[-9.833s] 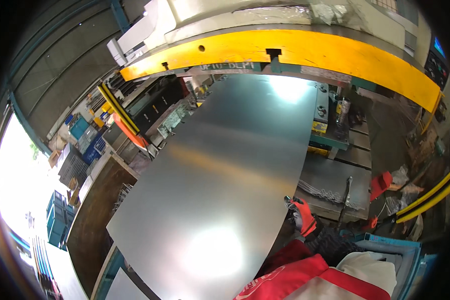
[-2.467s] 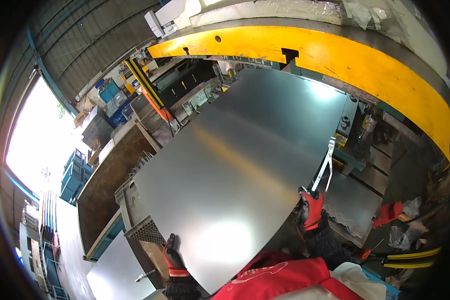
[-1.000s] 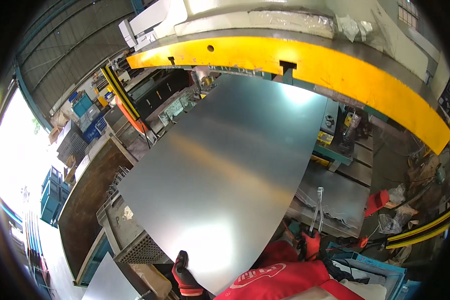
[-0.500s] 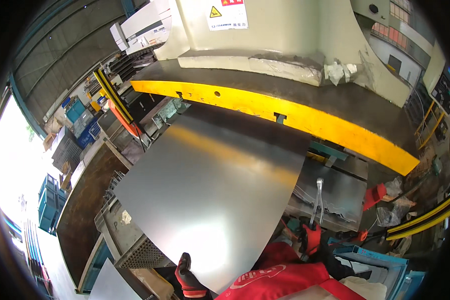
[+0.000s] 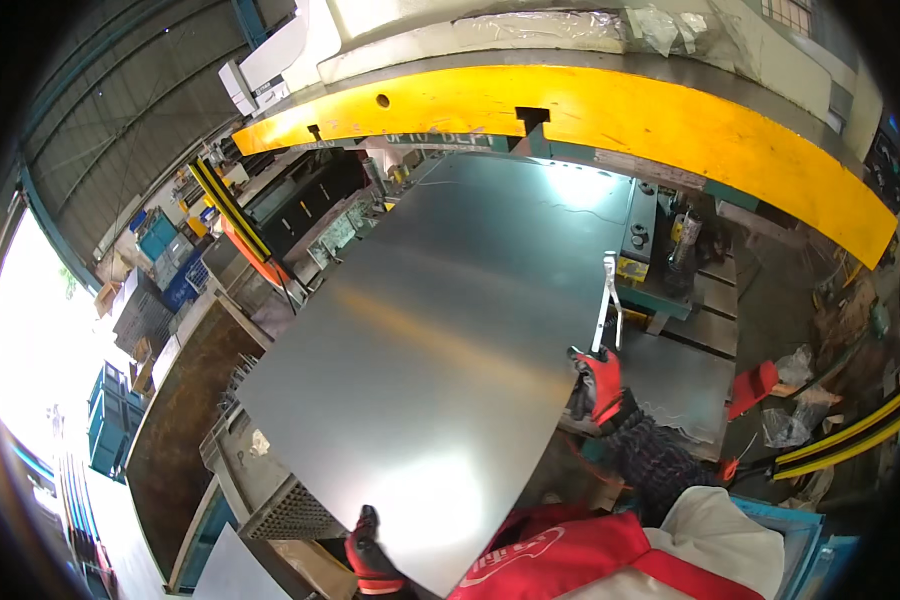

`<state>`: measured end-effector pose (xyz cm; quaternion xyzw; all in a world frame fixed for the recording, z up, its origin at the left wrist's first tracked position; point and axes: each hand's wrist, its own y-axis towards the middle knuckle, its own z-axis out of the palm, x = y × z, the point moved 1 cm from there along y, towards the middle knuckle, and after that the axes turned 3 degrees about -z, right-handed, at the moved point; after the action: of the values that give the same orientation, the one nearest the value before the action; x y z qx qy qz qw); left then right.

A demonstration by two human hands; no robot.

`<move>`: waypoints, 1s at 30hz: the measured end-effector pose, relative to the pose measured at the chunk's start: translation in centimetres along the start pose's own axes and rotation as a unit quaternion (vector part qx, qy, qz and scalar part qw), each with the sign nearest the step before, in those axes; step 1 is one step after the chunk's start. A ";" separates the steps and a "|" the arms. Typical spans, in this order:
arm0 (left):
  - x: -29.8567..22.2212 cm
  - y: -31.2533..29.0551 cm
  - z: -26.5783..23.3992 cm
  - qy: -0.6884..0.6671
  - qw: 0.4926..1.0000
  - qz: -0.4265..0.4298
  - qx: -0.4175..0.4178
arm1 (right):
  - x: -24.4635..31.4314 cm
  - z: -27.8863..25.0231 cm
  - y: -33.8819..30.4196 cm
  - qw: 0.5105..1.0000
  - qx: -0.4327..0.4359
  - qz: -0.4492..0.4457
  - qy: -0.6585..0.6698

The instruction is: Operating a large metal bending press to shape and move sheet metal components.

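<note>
A large flat metal sheet (image 5: 420,350) lies in front of me, its far end reaching beneath the yellow beam of a press. My left hand (image 5: 372,562), in a black and red glove, closes on the sheet's near left edge. Its thumb shows on top; the other fingers are hidden. At the sheet's right edge is my right hand (image 5: 597,385), gloved the same way and closed on long silver tongs (image 5: 607,300) that point away from me. Those tongs stand over the sheet's right edge, close to a black tooling block (image 5: 642,220).
The yellow beam (image 5: 650,110) spans the far side above the sheet. A yellow-black guard post (image 5: 232,212) stands left, another (image 5: 850,430) right. A perforated metal tray (image 5: 295,512) sits beneath the sheet's left side. A blue bin (image 5: 795,520) is near right.
My right hand has moved forward and left with the tongs, up to the sheet's right edge. The view has tilted down, showing more beneath the beam. My left hand stays on the sheet.
</note>
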<state>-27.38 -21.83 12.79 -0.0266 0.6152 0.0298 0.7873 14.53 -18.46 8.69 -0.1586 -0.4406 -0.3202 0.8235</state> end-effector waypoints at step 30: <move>3.5 -1.7 -9.6 0.269 0.915 -0.212 -0.215 | 15.0 -5.7 10.4 0.823 0.101 -0.010 -0.559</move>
<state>-35.69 -24.22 7.11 -0.3319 0.7623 -0.0150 0.5555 31.10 -19.67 18.06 -0.2221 -0.8569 -0.1385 0.4441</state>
